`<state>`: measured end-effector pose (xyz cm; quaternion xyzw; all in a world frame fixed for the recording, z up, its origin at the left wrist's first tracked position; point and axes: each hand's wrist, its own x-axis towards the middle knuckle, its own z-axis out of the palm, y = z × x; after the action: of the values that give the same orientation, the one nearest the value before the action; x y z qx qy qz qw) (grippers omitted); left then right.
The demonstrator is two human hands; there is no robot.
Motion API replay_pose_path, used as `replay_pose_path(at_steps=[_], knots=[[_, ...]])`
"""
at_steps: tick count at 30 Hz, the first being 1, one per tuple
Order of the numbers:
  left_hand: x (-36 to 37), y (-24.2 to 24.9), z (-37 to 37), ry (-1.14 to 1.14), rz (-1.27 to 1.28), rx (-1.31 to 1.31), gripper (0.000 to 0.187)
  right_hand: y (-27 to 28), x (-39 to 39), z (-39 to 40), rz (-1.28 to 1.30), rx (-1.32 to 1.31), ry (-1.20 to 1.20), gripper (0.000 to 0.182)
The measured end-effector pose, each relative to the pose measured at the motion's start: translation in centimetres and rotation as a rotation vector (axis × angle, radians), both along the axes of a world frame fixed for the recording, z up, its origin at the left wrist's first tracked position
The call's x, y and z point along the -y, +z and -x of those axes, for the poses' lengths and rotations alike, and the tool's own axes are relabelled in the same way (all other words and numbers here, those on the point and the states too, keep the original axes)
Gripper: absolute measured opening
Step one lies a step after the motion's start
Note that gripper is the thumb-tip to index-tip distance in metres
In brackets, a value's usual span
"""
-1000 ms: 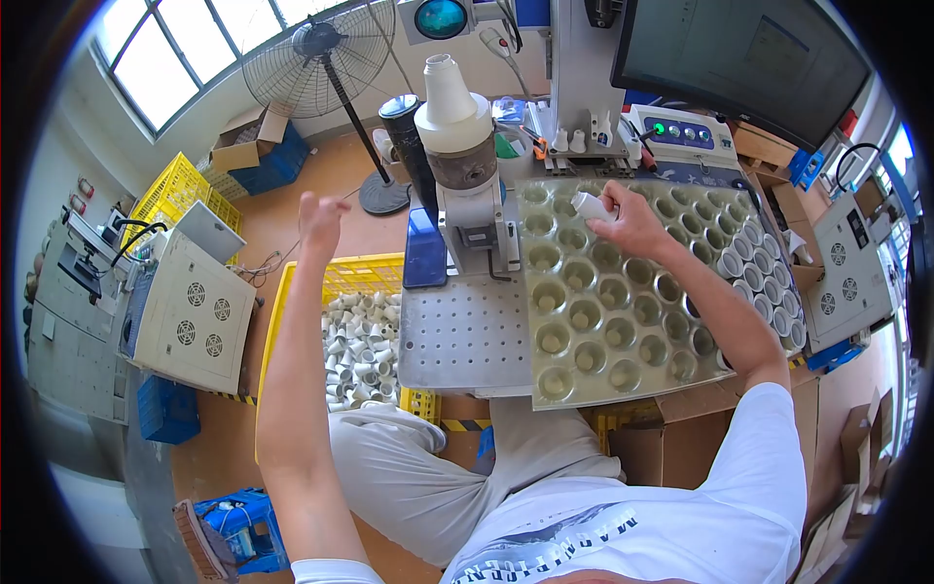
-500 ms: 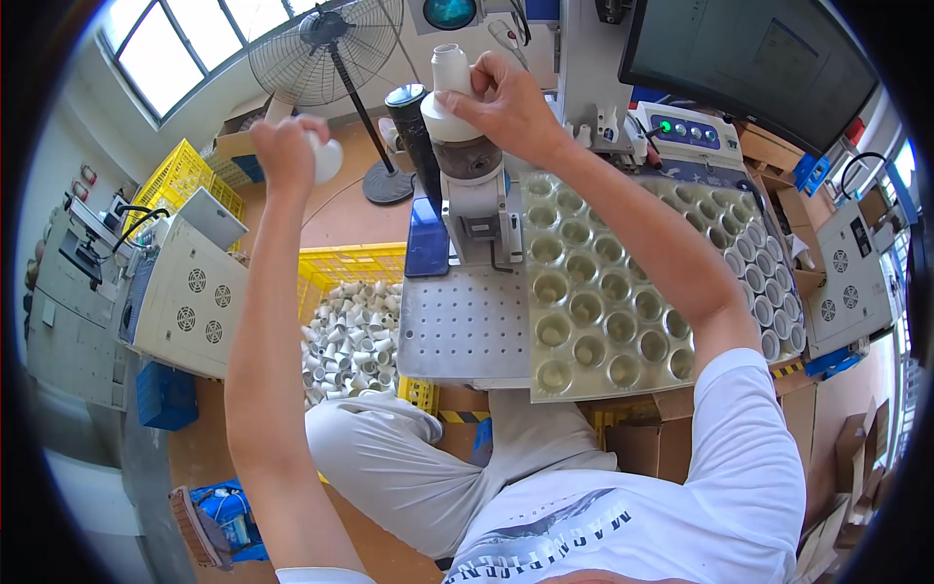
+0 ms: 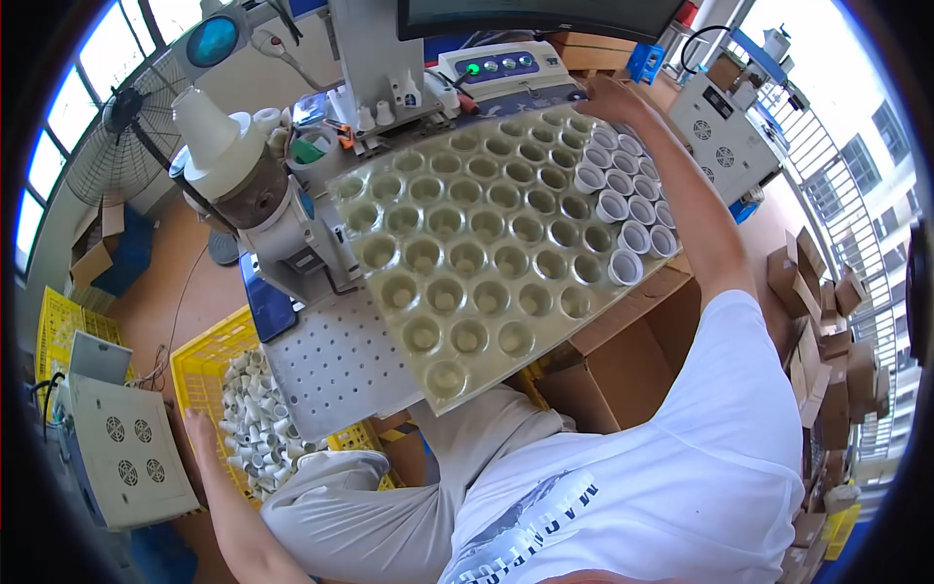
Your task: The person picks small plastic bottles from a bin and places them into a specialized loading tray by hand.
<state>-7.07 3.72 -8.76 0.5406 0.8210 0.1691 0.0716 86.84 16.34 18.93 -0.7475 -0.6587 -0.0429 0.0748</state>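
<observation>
My left hand (image 3: pixel 201 431) is low on the left, at the outer side of a yellow crate (image 3: pixel 206 352) filled with small white plastic pieces (image 3: pixel 255 414). Its fingers are too small and indistinct to read, and no bottle shows in it. My right hand (image 3: pixel 605 99) reaches to the far right corner of a translucent tray (image 3: pixel 467 292) with rows of round pockets. Its fingers are curled down there, and what they grip is hidden. White cups (image 3: pixel 637 209) fill the pockets beside my right forearm. A white part with a tapered top (image 3: pixel 209 141) sits on the machine fixture (image 3: pixel 263 200), apart from both hands.
A perforated metal plate (image 3: pixel 336 375) lies left of the tray, with a phone (image 3: pixel 268 297) at its edge. Behind stand a control box (image 3: pixel 511 66) with a green light and a monitor (image 3: pixel 545 15). An open cardboard box (image 3: pixel 623 375) is under the tray's front edge.
The view has turned right. My left hand has dropped from shoulder height to the crate, and the white bottle no longer shows in it. My right hand has left the fixture for the tray's far corner.
</observation>
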Motion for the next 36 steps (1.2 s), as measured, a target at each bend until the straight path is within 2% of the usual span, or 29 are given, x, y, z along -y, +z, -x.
replay_pose_path(at_steps=[2, 5, 8, 9, 11, 12, 14, 18, 20, 21, 22, 23, 24, 25, 27, 29, 30, 32, 33, 34, 36], knots=[[-0.4, 0.7, -0.7, -0.001, -0.039, 0.042, 0.029, -0.8, 0.2, -3.1, 0.279, 0.058, -0.228, 0.065], [-0.8, 1.0, -1.8, -0.004, -0.049, 0.019, 0.027, -2.6, 0.3, -3.9, 0.416, 0.072, -0.215, 0.07], [-0.1, 1.5, -2.3, -0.011, -0.059, 0.041, 0.024, -3.7, -0.3, -3.1, 0.425, 0.202, -0.207, 0.071], [0.2, 0.1, -0.5, -0.006, -0.055, 0.037, 0.024, -3.8, -0.2, -2.8, 0.43, 0.2, -0.201, 0.071], [0.0, -3.4, 4.1, -0.213, -0.088, -0.328, 0.024, -3.2, 0.2, -2.1, 0.453, 0.171, -0.118, 0.069], [0.3, -2.7, 3.6, -0.212, -0.09, -0.33, 0.024, -3.5, 0.2, -2.4, 0.451, 0.17, -0.116, 0.069], [1.0, -0.9, 1.4, 0.039, -0.079, 0.179, 0.024, -4.2, -0.5, -3.3, 0.475, 0.212, -0.131, 0.064], [0.7, -2.8, 4.0, -0.047, -0.081, 0.066, 0.025, -1.5, -1.1, -2.9, 0.56, 0.136, -0.146, 0.061], [0.8, -2.2, 3.1, -0.102, -0.011, 0.054, 0.02, 0.1, -1.4, -1.1, 0.186, 0.126, -0.047, 0.059], [0.8, -2.0, 2.8, -0.119, 0.011, 0.049, 0.019, 1.1, -1.1, 1.0, 0.184, 0.123, -0.045, 0.059], [0.5, -2.4, 2.7, -0.136, 0.003, 0.05, 0.019, 2.0, -0.2, 4.1, 0.158, -0.102, -0.022, 0.057], [0.9, 0.0, -0.2, 0.011, 0.006, 0.241, 0.017, 2.0, 0.3, 6.8, 0.135, -0.328, 0.007, 0.056], [1.4, 3.2, -3.9, 0.171, -0.016, 0.422, 0.015, 1.1, 0.0, 8.6, 0.13, -0.417, 0.127, 0.053], [1.4, 3.2, -3.4, 0.185, -0.024, 0.414, 0.015, -0.2, -0.3, 10.3, 0.124, -0.505, 0.25, 0.052], [0.9, 1.5, -2.2, 0.11, 0.013, 0.34, 0.017, -2.9, -0.2, 14.2, -0.129, -0.458, 0.543, 0.05], [1.8, 1.0, -1.8, -0.27, 0.027, -0.247, 0.02, -4.2, 1.1, 18.4, -0.147, -0.518, 0.62, 0.043], [1.8, -0.3, -0.9, -0.247, 0.013, -0.099, 0.021, -5.1, 1.5, 19.9, -0.124, -0.575, 0.646, 0.042], [1.7, -0.8, -0.1, -0.044, -0.002, 0.138, 0.021, -6.9, 2.3, 22.0, -0.104, -0.627, 0.695, 0.039], [1.4, -0.3, -1.5, 0.127, 0.002, 0.232, 0.021, -7.5, 2.7, 22.6, -0.108, -0.622, 0.707, 0.038], [2.5, 2.5, -4.6, 0.024, 0.07, 0.057, 0.022, -7.5, 3.1, 23.2, -0.123, -0.637, 0.701, 0.036], [3.3, 5.5, -6.8, -0.062, 0.15, -0.114, 0.023, -7.4, 3.3, 23.5, -0.129, -0.654, 0.708, 0.035]])
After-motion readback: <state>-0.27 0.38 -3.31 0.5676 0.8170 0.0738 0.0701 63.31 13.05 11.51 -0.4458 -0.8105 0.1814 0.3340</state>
